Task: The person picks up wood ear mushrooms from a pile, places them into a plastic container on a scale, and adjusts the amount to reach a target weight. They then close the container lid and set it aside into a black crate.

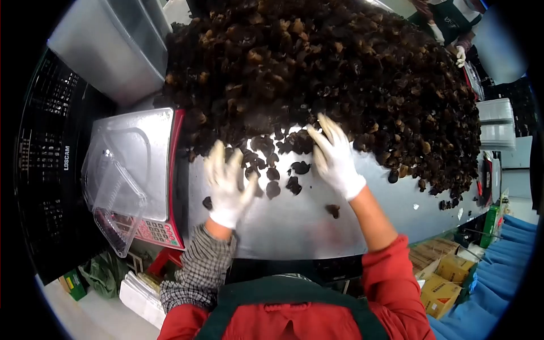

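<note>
A large heap of dark brown wood ear mushrooms (317, 62) covers the back of the metal table (283, 226). At the heap's front edge, my left hand (228, 184) rests in a white glove, fingers spread, beside some loose mushroom pieces (272, 174). My right hand (336, 161), gloved the same way, has its fingers stretched toward the heap and touches pieces there. Nothing is gripped in either hand. Between the two hands lie several scattered pieces, with one small piece (333, 211) nearer to me.
On the left is a red scale (177, 141) with a clear plastic container (119, 192) on its metal plate. Behind it stand stacked clear containers (113, 51) and a black crate (48, 170). White trays (496, 124) are at the right. A co-worker's gloved hand (460, 56) is at the far right.
</note>
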Available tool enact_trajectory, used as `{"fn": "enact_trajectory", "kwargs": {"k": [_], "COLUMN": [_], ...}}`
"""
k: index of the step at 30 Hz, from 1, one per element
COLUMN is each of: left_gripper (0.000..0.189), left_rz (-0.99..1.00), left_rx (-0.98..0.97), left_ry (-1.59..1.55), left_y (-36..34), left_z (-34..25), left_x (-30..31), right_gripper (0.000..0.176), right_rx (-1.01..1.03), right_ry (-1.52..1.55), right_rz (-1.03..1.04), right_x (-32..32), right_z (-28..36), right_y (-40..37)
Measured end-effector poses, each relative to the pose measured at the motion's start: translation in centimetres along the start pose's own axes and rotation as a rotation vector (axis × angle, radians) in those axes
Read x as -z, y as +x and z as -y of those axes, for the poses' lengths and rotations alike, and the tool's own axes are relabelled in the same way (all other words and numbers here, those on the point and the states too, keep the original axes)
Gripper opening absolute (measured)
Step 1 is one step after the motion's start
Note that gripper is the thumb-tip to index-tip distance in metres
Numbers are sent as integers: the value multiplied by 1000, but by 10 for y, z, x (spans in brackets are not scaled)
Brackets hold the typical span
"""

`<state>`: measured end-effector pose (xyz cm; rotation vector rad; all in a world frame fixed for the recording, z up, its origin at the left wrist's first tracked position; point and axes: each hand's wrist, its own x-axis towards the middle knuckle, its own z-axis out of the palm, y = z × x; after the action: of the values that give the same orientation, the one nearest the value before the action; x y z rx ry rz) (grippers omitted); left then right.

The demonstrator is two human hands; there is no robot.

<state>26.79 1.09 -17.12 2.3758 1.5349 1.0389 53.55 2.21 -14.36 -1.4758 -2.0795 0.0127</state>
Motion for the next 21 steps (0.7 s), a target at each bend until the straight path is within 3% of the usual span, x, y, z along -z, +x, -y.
{"fn": "enact_trajectory", "kwargs": {"k": [5,8,12,14,18,21], "left_gripper": [75,74,57,50,37,48], "left_rz": [-105,146,308,408,268,89], "left_rx": [235,307,-124,-171,-99,47], "left_ry": [267,156,-60,-147,-185,-91], "left_y": [76,71,9,-12,-30,-39], "left_z": [28,22,-48,-73,-47,-10], "left_x": [-12,-33,-41,-22,24,44], "right_gripper": [51,51,34,36,37,49], "right_rx": [22,44,-44,-144,-1,175], "right_ry": [-35,-114,-224,-261,-33,139], "right_rz": [90,189,92,69,-4,39], "right_x": [-48,-38,23,36,14,-33], "right_z": [21,2,-30,-40,-16,37], "right_y": [55,27,-31,-53,-10,51]}}
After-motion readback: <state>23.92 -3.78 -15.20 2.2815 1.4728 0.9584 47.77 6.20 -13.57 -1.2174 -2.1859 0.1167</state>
